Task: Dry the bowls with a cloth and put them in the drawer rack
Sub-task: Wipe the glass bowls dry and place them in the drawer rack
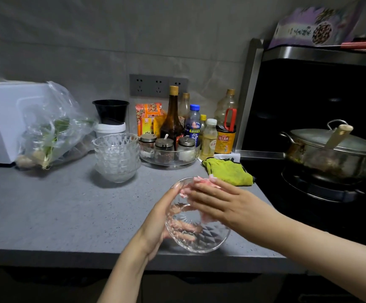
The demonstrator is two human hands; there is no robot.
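My left hand (159, 224) grips a clear cut-glass bowl (201, 239) from its left side, holding it tilted above the front of the grey counter (57, 211). My right hand (217, 200) presses a pink cloth (201, 181) into the bowl; only the cloth's edges show past the fingers. A stack of several matching glass bowls (116, 156) stands upright further back on the counter. The drawer rack is not in view.
A yellow-green cloth (228, 170) lies by the stove edge. Behind are a glass tray of spice jars (169, 153), several bottles (172, 119), a black cup on a white tub (111, 117), a bag of greens (53, 132), a white appliance (0, 121). A lidded pot (335, 152) sits on the hob.
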